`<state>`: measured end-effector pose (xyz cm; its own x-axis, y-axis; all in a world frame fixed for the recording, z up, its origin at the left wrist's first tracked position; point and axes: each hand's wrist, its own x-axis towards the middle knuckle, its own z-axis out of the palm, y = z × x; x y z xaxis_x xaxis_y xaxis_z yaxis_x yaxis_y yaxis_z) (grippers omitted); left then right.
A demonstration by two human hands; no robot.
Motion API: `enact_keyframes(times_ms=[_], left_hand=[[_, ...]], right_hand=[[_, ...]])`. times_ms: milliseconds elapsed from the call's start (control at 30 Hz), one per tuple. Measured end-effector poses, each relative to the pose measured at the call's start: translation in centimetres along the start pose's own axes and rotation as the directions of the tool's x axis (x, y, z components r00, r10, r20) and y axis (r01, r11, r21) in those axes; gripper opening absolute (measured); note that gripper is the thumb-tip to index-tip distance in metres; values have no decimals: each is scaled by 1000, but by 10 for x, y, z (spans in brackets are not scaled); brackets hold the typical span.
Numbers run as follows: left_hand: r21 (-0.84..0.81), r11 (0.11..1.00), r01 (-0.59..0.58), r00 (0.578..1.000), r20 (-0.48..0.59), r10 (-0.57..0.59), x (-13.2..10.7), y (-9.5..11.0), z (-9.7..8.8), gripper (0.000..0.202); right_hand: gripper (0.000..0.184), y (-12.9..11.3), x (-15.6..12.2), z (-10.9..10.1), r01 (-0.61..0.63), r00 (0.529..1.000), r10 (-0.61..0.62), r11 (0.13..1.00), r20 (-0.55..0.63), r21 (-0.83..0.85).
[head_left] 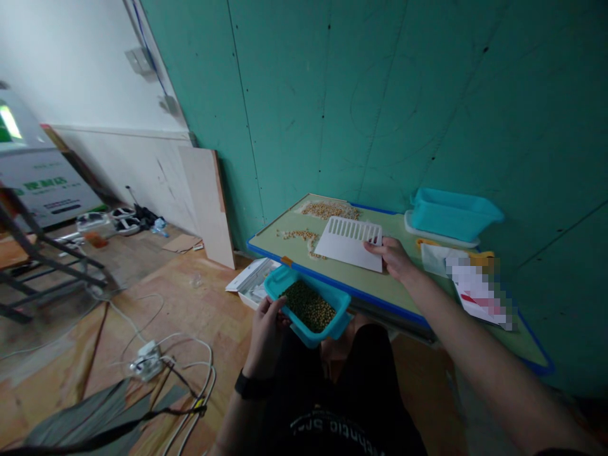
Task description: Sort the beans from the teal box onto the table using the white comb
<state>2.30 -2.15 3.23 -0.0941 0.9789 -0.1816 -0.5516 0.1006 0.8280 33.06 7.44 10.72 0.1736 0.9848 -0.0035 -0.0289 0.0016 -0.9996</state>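
My left hand (270, 316) grips the near left rim of a turquoise plastic bin (311, 341), held just below the table's front edge. Inside it lie dark green beans (300, 297) and pale yellow soybeans (322, 312), partly mixed. My right hand (392, 255) is closed on the right edge of a white slotted scraper (349, 246), its thumb on top near the slots. The scraper is over the tabletop, its lower left corner beside scattered soybeans (297, 234). More soybeans lie in a heap (330, 209) at the far left of the table.
The greenish table (270, 244) with blue edging stands against a green wall. On its right are an upright turquoise bin (451, 212) on a white lid, and papers (434, 259). An open white box (251, 282) is left of my bin. Cables and a power strip (148, 361) lie on the floor.
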Motion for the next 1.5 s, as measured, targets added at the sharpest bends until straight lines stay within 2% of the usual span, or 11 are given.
enact_keyframes(times_ms=[200,333,600,767,967,1100,1267,1500], left_hand=[[-6,1000,27,1000,-5,-27,-3,-2,1,32],[-17,999,37,999,-1,-37,-3,-3,2,30],[-2,1000,19,1000,-19,-19,-7,0,5,28],[-2,1000,11,1000,-9,-11,-7,2,4,30],[-1,1000,19,1000,-5,-19,-6,1,3,28],[14,1000,20,999,-36,-20,-6,2,6,30],[44,999,-3,1000,-13,3,-9,5,9,30],[22,1000,4,1000,-19,-4,-9,3,9,30]], right_hand=[[49,7,6,-3,-17,999,16,999,-46,-37],[47,8,0,-9,-35,997,33,999,-67,-29],[52,8,-15,-16,-18,1000,18,1000,24,-1],[52,8,-14,-15,-8,999,11,999,-47,48],[57,5,-14,-12,37,999,-37,999,-9,3],[57,7,-14,-13,19,1000,-19,1000,2,-7],[56,5,-16,-13,-4,999,5,999,34,-37],[60,3,-15,-9,34,999,-31,996,39,-85]])
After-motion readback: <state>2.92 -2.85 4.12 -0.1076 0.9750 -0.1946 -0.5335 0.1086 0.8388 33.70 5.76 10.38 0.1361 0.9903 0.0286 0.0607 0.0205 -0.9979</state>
